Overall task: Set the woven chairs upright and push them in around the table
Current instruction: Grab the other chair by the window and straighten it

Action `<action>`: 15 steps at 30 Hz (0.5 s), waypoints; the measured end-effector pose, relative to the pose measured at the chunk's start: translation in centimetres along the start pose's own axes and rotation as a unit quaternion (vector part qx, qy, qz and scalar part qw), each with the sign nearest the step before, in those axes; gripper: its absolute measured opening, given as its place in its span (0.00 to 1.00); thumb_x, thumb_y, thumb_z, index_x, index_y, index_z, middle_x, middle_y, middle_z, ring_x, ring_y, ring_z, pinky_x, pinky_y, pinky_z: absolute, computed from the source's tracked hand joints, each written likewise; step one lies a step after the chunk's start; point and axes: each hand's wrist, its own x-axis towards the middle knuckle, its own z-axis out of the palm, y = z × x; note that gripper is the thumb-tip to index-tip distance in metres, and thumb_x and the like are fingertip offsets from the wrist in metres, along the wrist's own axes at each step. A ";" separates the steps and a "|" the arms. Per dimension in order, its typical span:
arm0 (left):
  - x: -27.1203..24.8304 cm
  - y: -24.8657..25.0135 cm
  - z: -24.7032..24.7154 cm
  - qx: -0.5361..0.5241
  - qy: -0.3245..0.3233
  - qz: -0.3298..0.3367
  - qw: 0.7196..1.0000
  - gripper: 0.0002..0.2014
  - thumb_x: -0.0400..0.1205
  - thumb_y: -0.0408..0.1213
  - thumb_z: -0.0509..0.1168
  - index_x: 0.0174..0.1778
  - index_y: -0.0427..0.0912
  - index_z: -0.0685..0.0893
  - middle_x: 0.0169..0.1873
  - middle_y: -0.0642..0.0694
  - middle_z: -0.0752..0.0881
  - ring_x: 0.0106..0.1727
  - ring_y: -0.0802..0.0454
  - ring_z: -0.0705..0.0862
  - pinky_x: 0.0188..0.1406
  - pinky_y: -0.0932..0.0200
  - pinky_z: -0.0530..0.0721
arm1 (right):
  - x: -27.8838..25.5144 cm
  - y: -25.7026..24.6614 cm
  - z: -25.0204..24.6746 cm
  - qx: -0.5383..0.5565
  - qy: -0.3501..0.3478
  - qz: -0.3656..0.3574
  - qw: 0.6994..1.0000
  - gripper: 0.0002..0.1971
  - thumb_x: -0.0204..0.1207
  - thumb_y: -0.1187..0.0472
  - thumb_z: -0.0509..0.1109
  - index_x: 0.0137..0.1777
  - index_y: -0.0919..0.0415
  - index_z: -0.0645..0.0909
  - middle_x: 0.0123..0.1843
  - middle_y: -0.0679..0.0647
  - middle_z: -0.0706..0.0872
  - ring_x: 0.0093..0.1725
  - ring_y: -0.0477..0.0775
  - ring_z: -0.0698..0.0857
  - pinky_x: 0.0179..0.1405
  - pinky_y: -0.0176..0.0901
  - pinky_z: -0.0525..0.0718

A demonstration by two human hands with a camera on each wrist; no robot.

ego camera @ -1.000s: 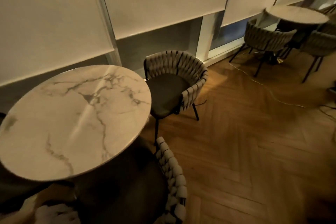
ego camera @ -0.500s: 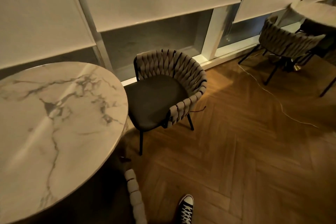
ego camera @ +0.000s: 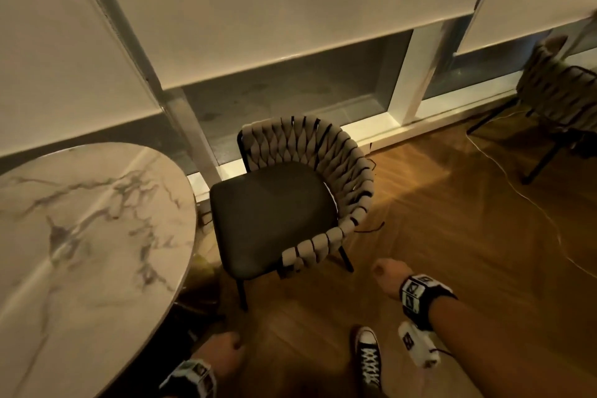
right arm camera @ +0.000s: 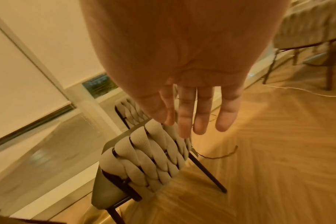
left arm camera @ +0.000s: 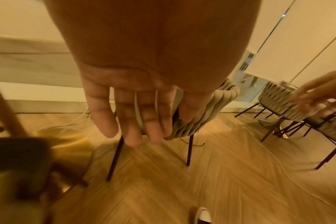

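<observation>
head view: both hands reach, empty, toward upright woven chair.

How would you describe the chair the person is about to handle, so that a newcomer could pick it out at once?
Start at the round marble table by the window blinds. The woven chair stands upright just right of it, seat only partly tucked under, directly ahead of both open hands. Unlike the other woven chairs at the far right, it is the one beside this marble table.

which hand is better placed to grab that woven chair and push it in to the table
Right, probably. The right hand is open and reaches close to the woven chair at its near armrest end. The left hand, also open, hangs lower beside the marble table, farther from the weave.
</observation>
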 end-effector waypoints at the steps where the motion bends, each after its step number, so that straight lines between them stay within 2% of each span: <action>1: 0.4 2.7 -1.0 0.007 -0.008 0.020 1.000 0.13 0.78 0.57 0.56 0.38 0.54 0.79 0.62 0.46 0.87 0.62 0.49 0.84 0.63 0.56 0.80 | 1.9 -0.7 -1.0 -0.018 -0.004 -0.018 1.000 0.14 0.85 0.57 0.57 0.65 0.55 0.80 0.63 0.58 0.84 0.60 0.60 0.84 0.58 0.49 0.83; 2: 1.7 4.7 -1.4 0.002 0.013 0.027 1.000 0.10 0.79 0.55 0.56 0.39 0.56 0.78 0.61 0.47 0.86 0.61 0.50 0.84 0.63 0.55 0.81 | 3.6 -1.4 -1.8 -0.031 -0.003 -0.036 0.999 0.12 0.84 0.56 0.58 0.61 0.54 0.80 0.60 0.57 0.85 0.58 0.59 0.85 0.56 0.50 0.84; 3: 3.4 7.2 -2.0 -0.002 0.018 0.019 1.000 0.09 0.80 0.54 0.57 0.46 0.57 0.79 0.62 0.48 0.85 0.61 0.51 0.84 0.64 0.53 0.81 | 6.3 -1.7 -2.5 -0.048 0.004 -0.065 0.997 0.10 0.83 0.56 0.59 0.59 0.52 0.79 0.59 0.57 0.85 0.55 0.59 0.85 0.54 0.51 0.84; 5: 6.8 10.3 -2.6 -0.010 0.047 -0.020 0.999 0.18 0.81 0.52 0.59 0.65 0.53 0.77 0.67 0.47 0.81 0.67 0.48 0.80 0.69 0.49 0.79 | 11.0 -2.2 -3.3 -0.110 0.030 -0.118 0.986 0.11 0.79 0.54 0.64 0.61 0.48 0.77 0.62 0.55 0.84 0.57 0.60 0.84 0.55 0.55 0.85; 6: 8.1 11.4 -2.6 -0.019 0.073 -0.026 0.997 0.23 0.80 0.52 0.61 0.71 0.51 0.73 0.69 0.46 0.78 0.70 0.47 0.78 0.70 0.49 0.78 | 12.5 -2.5 -3.5 -0.152 0.054 -0.155 0.975 0.16 0.78 0.54 0.66 0.65 0.48 0.76 0.65 0.55 0.81 0.60 0.61 0.82 0.59 0.56 0.83; 8: 10.3 13.7 -3.0 -0.027 0.107 -0.046 0.993 0.30 0.78 0.52 0.66 0.75 0.50 0.68 0.72 0.46 0.74 0.73 0.45 0.75 0.71 0.46 0.78 | 15.5 -2.8 -3.5 -0.252 0.072 -0.217 0.940 0.22 0.78 0.55 0.67 0.71 0.50 0.73 0.70 0.56 0.76 0.69 0.64 0.76 0.69 0.60 0.75; 11: 13.3 15.4 -3.5 -0.037 0.127 -0.063 0.989 0.32 0.78 0.47 0.68 0.77 0.51 0.64 0.75 0.45 0.70 0.73 0.43 0.74 0.70 0.43 0.78 | 18.7 -2.7 -2.8 -0.338 0.068 -0.235 0.909 0.21 0.82 0.57 0.61 0.75 0.51 0.71 0.74 0.57 0.75 0.74 0.64 0.73 0.76 0.63 0.65; 15: 17.2 15.9 -4.6 -0.034 0.119 -0.064 0.990 0.27 0.82 0.37 0.63 0.78 0.49 0.64 0.76 0.43 0.68 0.74 0.39 0.72 0.70 0.41 0.79 | 21.5 -3.5 -3.1 -0.371 0.041 -0.248 0.894 0.15 0.81 0.55 0.61 0.66 0.47 0.78 0.66 0.51 0.83 0.69 0.60 0.78 0.76 0.64 0.60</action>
